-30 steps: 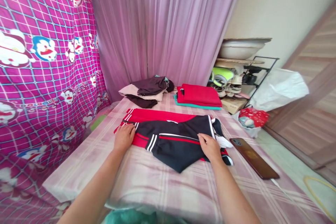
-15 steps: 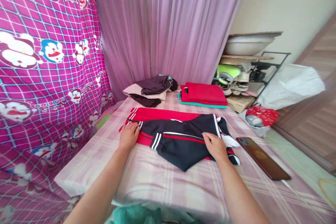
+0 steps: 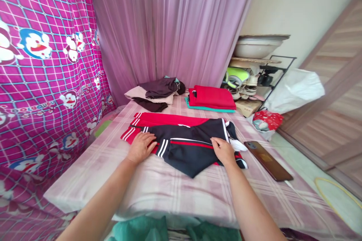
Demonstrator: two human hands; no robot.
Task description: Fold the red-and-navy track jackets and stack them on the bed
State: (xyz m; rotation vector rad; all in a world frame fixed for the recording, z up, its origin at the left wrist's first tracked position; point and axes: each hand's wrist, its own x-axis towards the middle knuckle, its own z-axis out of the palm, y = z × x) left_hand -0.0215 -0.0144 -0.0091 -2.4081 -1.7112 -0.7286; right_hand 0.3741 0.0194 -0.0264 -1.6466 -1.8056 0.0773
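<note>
A red and black garment with white stripes (image 3: 183, 141) lies spread across the pink checked bed cover (image 3: 175, 188). My left hand (image 3: 140, 147) rests flat on its red left end, fingers stretched toward the black part. My right hand (image 3: 224, 151) lies flat on the black part near the garment's right end, by a white piece of fabric (image 3: 238, 144).
A dark phone (image 3: 268, 155) lies on the bed at the right. Folded red and teal clothes (image 3: 211, 98) and a loose pile of dark and beige clothes (image 3: 155, 93) sit at the far end. A shoe rack (image 3: 254, 79) and plastic bags (image 3: 294, 88) stand at the right.
My left hand has slid a little to the right along the red end toward the black part. My right hand stays on the black fabric. The camera view has shifted slightly.
</note>
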